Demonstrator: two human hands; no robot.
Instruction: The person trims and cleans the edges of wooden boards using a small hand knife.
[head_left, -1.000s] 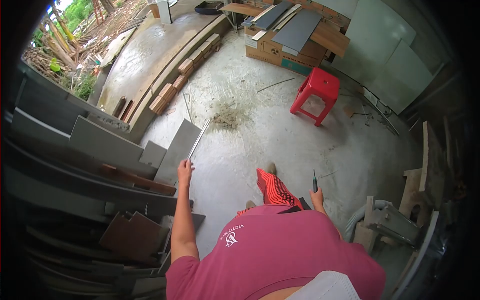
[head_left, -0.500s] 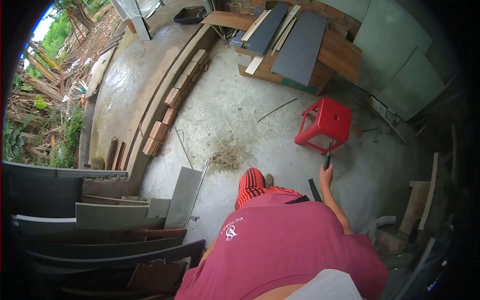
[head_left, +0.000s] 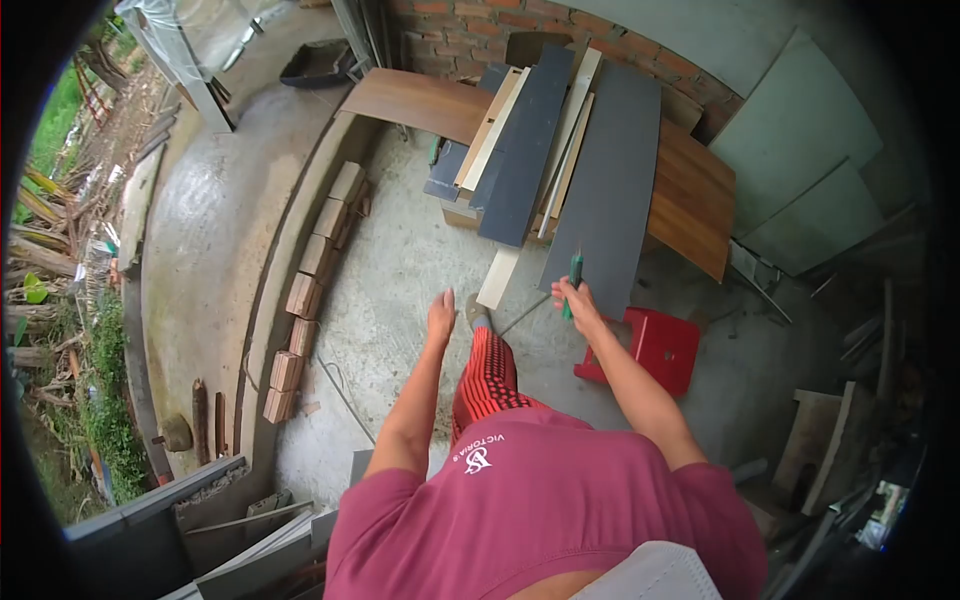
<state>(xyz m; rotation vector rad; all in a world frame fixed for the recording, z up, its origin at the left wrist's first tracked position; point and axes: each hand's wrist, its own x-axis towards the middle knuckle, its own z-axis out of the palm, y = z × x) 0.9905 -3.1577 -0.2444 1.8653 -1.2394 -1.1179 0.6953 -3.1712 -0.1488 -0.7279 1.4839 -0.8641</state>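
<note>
While the right hand [head_left: 577,298] is wrapping its fingers around a green-handled tool [head_left: 576,268], the left hand [head_left: 441,312] is hanging well apart from it, fingers loosely extended and pinching nothing visible. The tool is pointing away from the body, its tip too blurred to make out. Just beyond the right hand, a wide grey panel [head_left: 612,160] is sloping toward it; whether tool and panel are touching, I cannot tell. A red stool [head_left: 662,352] is standing beside the right forearm [head_left: 645,385]. Between the hands, a pale strip [head_left: 499,278] is jutting out near a foot [head_left: 478,313]. That closeness is inviting a stumble or a dislodged strip; a dipping right hand would be risking a scratched panel.
</note>
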